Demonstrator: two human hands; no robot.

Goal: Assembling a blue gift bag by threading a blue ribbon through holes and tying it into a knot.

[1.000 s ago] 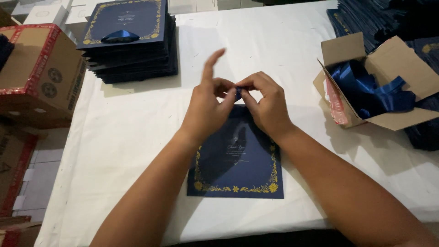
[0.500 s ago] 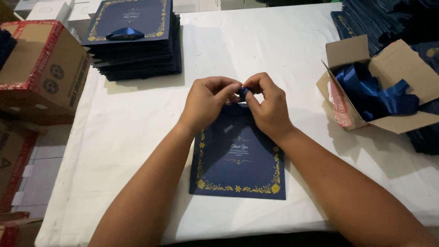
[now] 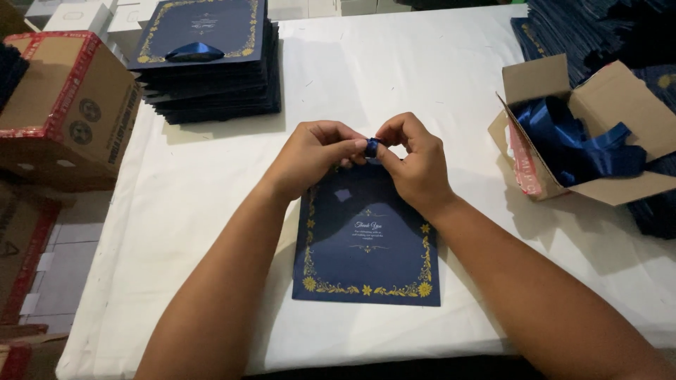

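A flat navy paper bag (image 3: 366, 243) with gold floral border lies on the white table (image 3: 394, 77) in front of me. At its top edge my left hand (image 3: 313, 155) and my right hand (image 3: 415, 158) pinch a small loop of blue satin ribbon (image 3: 371, 146) between thumbs and fingertips. Both hands rest over the bag's upper part, hiding its top edge.
A stack of finished navy bags (image 3: 208, 63) with a ribbon handle on top sits at the back left. An open cardboard box (image 3: 598, 134) holding blue ribbon stands at the right. Brown cartons (image 3: 67, 105) stand off the table's left edge. More navy bags (image 3: 584, 28) are piled at the back right.
My left hand's raised fingers have curled down. Both hands have drawn close together on the ribbon at the bag's top edge.
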